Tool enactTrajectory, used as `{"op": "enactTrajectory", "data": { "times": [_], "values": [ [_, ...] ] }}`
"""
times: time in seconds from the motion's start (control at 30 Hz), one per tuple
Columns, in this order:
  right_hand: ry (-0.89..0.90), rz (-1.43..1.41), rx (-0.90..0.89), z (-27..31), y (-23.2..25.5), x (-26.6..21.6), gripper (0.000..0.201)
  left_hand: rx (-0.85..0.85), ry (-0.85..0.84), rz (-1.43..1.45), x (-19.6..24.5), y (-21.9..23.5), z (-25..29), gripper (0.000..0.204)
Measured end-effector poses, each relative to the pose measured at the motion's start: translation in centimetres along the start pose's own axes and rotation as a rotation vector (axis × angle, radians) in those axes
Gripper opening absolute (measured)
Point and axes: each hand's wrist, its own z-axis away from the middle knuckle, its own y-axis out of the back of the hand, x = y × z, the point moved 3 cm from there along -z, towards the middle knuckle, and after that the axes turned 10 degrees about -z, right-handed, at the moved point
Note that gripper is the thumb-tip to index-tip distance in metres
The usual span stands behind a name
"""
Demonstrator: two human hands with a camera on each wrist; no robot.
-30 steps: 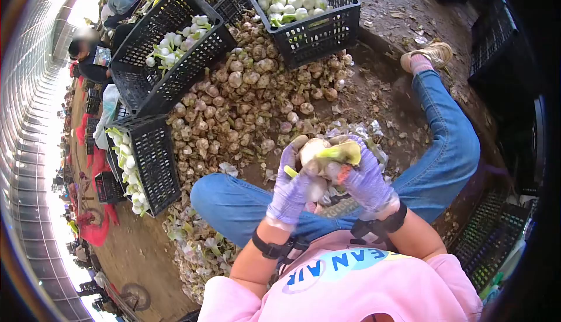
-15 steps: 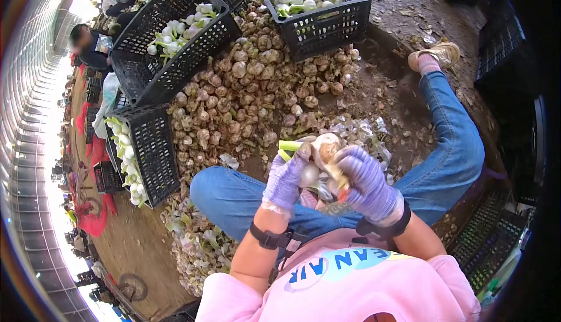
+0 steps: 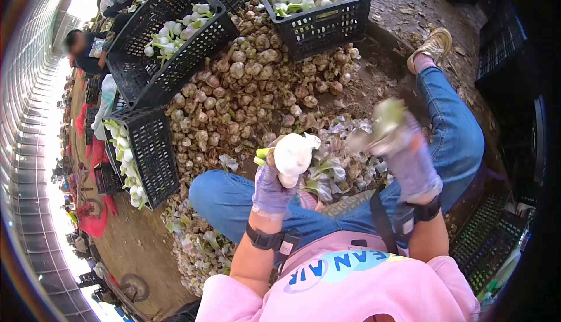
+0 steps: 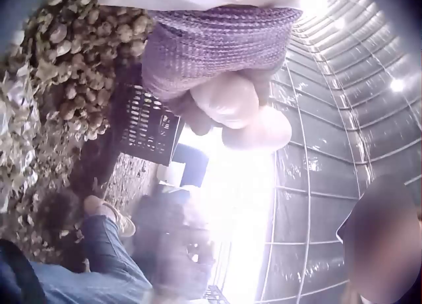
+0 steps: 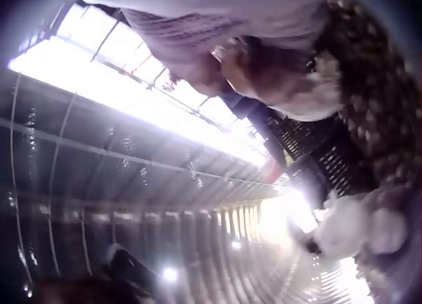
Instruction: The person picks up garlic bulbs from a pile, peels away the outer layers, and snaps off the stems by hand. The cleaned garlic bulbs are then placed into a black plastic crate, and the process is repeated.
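Observation:
My left hand [image 3: 273,185], in a purple knit glove, grips a clean white garlic bulb [image 3: 294,154] with green stem ends [image 3: 261,156] poking out on its left side; a smaller white bulb [image 3: 288,180] sits just under it. Two pale rounded bulbs [image 4: 227,101] show beneath the glove [image 4: 217,46] in the left wrist view. Off to the right, my gloved right hand [image 3: 411,161] is blurred and holds a greenish, brownish clump [image 3: 388,117]. The right wrist view shows that clump [image 5: 283,86] against the glove [image 5: 198,46]; its exact shape is unclear.
Unpeeled garlic [image 3: 245,82] is heaped ahead, with loose skins [image 3: 333,170] between the legs. Black crates [image 3: 318,33] holding white bulbs stand behind and left. More crates [image 3: 497,42] are at the right. Another person [image 3: 87,53] sits at upper left.
My hands have parted. The right moved away to the right with the clump, while the left keeps the bulb, whose clean white surface now shows.

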Motion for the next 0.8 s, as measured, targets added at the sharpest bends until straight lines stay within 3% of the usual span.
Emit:
{"op": "enactTrajectory", "data": {
  "times": [0.1, 0.13, 0.2, 0.23, 0.3, 0.37, 0.4, 0.43, 0.47, 0.5, 0.57, 0.63, 0.7, 0.77, 0.8],
  "values": [
    [-0.572, -2.261, -0.485, -0.8, 0.3, -3.1, 0.038, -0.054, 0.118, 0.097, -1.2, -0.1, -1.0, 0.06],
    [-0.581, -2.264, -0.482, -1.0, 0.2, -3.8, 0.038, -0.101, 0.142, 0.08, -1.3, -0.9, -1.2, 0.057],
    [-0.625, -2.538, -0.455, -1.7, -0.5, -5.2, 0.04, -0.094, 0.171, -0.063, -1.2, -1.9, -1.1, 0.056],
    [-0.666, -2.488, -0.51, -2.1, -0.7, -5.2, 0.033, -0.086, 0.19, -0.203, -1.3, -2.2, -1.4, 0.054],
    [-0.591, -2.366, -0.688, -2.7, -1.6, -4.3, 0.027, -0.071, 0.198, -0.211, -1.5, -1.9, -3.5, 0.051],
    [-0.692, -2.447, -0.695, -2.7, -1.7, -4.1, 0.021, 0.051, 0.111, -0.301, -1.2, -0.6, -6.7, 0.053],
    [-0.817, -2.538, -0.734, -2.5, -2.2, -4.2, 0.019, 0.093, 0.038, -0.248, 0.6, -2.5, -8.6, 0.052],
    [-0.827, -2.536, -0.748, -2.6, -2.8, -4.2, 0.019, 0.072, -0.048, -0.123, 3.2, -5.3, -10.9, 0.051],
    [-0.847, -2.515, -0.69, -2.7, -3.5, -4.2, 0.019, -0.127, -0.142, -0.124, 6.0, -7.2, -12.4, 0.049],
    [-0.871, -2.494, -0.64, -2.6, -4.1, -4.3, 0.019, -0.18, -0.366, -0.178, 8.5, -9.1, -13.8, 0.046],
    [-0.864, -2.427, -0.636, -2.3, -5.2, -4.5, 0.021, -0.017, -0.445, -0.154, 11.4, -9.8, -15.2, 0.035],
    [-0.872, -2.314, -0.724, -2.6, -5.9, -4.3, 0.02, 0.179, -0.423, -0.449, 11.7, -7.3, -16.3, 0.043],
    [-0.951, -2.29, -0.783, -2.3, -7.0, -5.0, 0.02, 0.262, -0.197, -0.748, 10.1, -1.0, -18.5, 0.039],
    [-0.943, -2.243, -0.711, -2.4, -7.9, -5.7, 0.022, 0.476, 0.066, -1.101, 7.2, 3.9, -19.4, 0.034],
    [-0.959, -2.24, -0.726, -2.3, -8.6, -6.1, 0.022, 0.444, 0.177, -1.241, 5.4, 7.4, -19.9, 0.033]
  ]
}}
